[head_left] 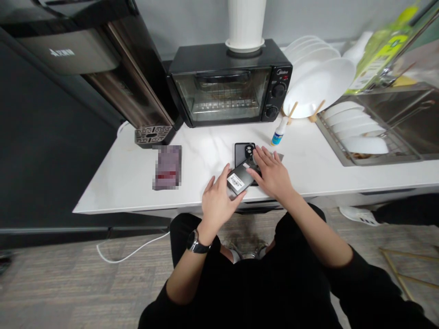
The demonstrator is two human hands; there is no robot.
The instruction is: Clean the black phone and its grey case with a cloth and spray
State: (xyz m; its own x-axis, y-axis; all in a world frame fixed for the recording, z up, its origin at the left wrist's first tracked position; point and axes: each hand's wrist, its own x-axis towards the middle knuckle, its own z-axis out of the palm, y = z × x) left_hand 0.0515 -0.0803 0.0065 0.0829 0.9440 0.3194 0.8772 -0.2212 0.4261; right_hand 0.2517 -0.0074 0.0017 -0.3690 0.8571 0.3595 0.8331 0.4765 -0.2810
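A dark grey phone (244, 171) with a white barcode label (236, 182) lies tilted over a black phone case (240, 151) on the counter. My left hand (219, 201) grips the phone's lower left end, with fingers at the far edge and thumb at the near one. Stretched-out fingers of my right hand (270, 173) rest across the phone's upper end; its thumb touches the back. What lies under those fingers is partly hidden. A flat grey piece (280, 156) pokes out beyond them. Behind stands a small white bottle with a blue label (278, 132).
On the white counter (116, 192) a pixelated pack (168, 167) lies to the left, near a drinks dispenser (151, 91). A toaster oven (226, 87) stands behind. Plates (318, 87) in a rack and a sink (408, 155) are rightward. Another person's shoe (358, 214) shows below.
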